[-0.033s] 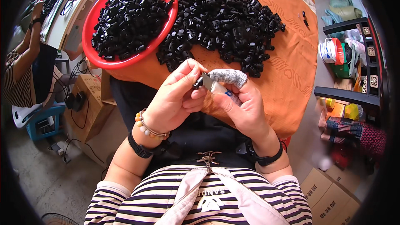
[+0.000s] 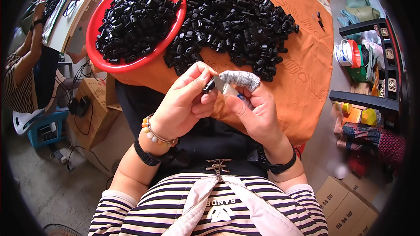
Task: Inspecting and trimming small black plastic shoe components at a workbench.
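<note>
Between the thumb and fingers of my left hand (image 2: 190, 91) is a small black plastic part (image 2: 208, 87). My right hand (image 2: 258, 116) is closed on a small knife with a flat grey blade (image 2: 218, 84) and a whitish wrapped handle (image 2: 229, 91). The blade lies against the end of the black part. A grey knitted finger cover (image 2: 239, 78) wraps my right index finger. Beyond my hands, a heap of similar black parts (image 2: 236, 26) spreads over the orange tablecloth (image 2: 302, 83). More of them fill a red basin (image 2: 92, 43) at the far left.
A few loose black pieces (image 2: 320, 20) lie near the cloth's right edge. To the left stand a cardboard box (image 2: 94, 113) and a blue stool (image 2: 46, 129), with another person (image 2: 24, 70) close by. Dark shelving (image 2: 363, 100) and cartons (image 2: 345, 201) stand at right.
The knife has turned slightly in my right hand, so its blade and handle sit at a different angle to the black part. My left hand stays in place.
</note>
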The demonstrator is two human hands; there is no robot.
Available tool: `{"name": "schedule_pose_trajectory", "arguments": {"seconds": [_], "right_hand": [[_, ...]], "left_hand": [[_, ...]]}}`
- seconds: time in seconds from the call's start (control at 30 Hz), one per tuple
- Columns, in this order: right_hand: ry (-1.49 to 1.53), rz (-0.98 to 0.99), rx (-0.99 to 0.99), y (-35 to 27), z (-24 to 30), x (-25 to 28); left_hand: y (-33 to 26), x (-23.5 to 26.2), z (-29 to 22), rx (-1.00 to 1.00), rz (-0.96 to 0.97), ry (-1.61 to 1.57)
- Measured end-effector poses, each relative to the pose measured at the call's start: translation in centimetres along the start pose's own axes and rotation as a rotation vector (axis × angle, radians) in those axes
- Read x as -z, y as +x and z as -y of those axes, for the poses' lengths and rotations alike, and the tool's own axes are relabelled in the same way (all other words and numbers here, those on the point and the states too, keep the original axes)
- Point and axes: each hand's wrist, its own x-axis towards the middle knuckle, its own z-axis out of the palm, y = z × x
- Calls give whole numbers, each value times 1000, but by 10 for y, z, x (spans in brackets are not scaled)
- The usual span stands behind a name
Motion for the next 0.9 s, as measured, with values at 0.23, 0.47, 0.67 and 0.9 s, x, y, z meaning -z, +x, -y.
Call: {"name": "schedule_pose_trajectory", "arguments": {"seconds": [0.23, 0.47, 0.67, 0.9], "right_hand": [[120, -79, 16, 20, -8, -13], [129, -258, 179, 17, -8, 23], [-232, -529, 223, 2, -6, 66], [-445, -592, 221, 10, -25, 86]], "left_hand": [[-3, -9, -1, 33, -106, 180], [-7, 8, -42, -402, -186, 207], [-11, 40, -103, -724, -380, 213], [-37, 61, -128, -656, -135, 248]]}}
